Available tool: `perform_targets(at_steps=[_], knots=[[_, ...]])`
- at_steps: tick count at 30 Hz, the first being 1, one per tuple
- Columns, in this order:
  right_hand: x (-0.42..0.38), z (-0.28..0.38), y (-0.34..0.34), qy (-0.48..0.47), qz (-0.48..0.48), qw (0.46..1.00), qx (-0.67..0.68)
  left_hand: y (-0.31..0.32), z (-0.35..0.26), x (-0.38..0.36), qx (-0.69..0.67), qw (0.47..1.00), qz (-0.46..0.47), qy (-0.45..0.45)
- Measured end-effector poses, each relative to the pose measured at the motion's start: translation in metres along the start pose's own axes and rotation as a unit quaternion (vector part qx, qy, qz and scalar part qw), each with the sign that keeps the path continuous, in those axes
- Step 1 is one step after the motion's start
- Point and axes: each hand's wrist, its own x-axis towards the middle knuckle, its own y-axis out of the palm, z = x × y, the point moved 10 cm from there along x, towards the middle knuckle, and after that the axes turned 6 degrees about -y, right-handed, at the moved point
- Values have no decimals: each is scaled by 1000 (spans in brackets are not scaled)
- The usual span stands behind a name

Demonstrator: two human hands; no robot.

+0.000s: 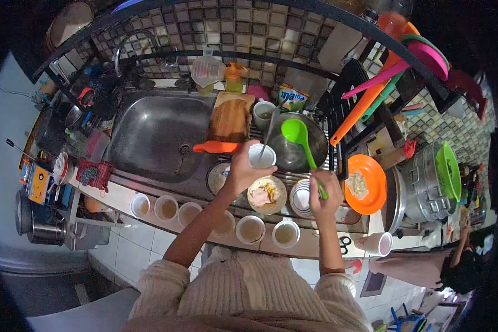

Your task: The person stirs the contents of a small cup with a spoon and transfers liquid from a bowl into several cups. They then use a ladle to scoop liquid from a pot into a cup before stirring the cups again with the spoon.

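Note:
My left hand [247,172] is wrapped round a small white cup [262,155] with a metal spoon [269,133] standing in it. Closed on the handle of a green ladle [295,133], my right hand [325,193] keeps its bowl over a metal pot [297,157]. Just below the held cup is a bowl [266,195] of pale, pink and yellow food. Stacked white cups [301,200] stand beside my right hand. Along the counter's front edge sit several white cups of brownish liquid, among them one cup [286,234] below the stack.
The sink [155,130] lies left, with a wooden chopping board [231,117] and an orange handle [218,147] at its right. An orange plate [371,200], scissors [345,244] and a tipped cup stack [378,243] are rightward. Large utensils hang above. Another person [426,268] stands far right.

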Motion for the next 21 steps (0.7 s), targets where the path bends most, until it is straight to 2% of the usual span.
perform_targets(at_steps=[2,4,6,8,9,12,14,15,18,19,20,21], knots=[[-13,-36,-1,152,-28,988,-28,-12,-8,-5,11,999,-24,33],[-30,-63,8,178,-8,983,-30,-23,-16,-11,-24,999,-19,15],[-61,-100,35,343,105,933,38,-41,-35,-18,-60,998,-13,-2],[-69,-98,39,349,134,926,48,-55,-44,-25,1,998,20,-61],[-70,-96,39,345,134,927,53,-70,-43,-34,-40,999,-18,-27],[-78,-88,38,332,123,933,58,-111,-55,-54,7,998,-28,-50],[-78,-80,28,328,125,936,0,-139,-57,-73,11,997,-46,-58],[-80,-76,25,265,146,951,-69,-155,-56,-83,16,996,-63,-68],[-67,-53,11,289,143,943,-86,-199,-52,-117,58,990,-95,-88],[-63,-45,9,339,128,931,-32,-211,-51,-126,59,990,-97,-89],[-56,-36,9,338,129,932,-30,-226,-54,-135,72,987,-118,-77],[-44,-22,9,288,127,948,-42,-239,-57,-144,85,984,-138,-66]])
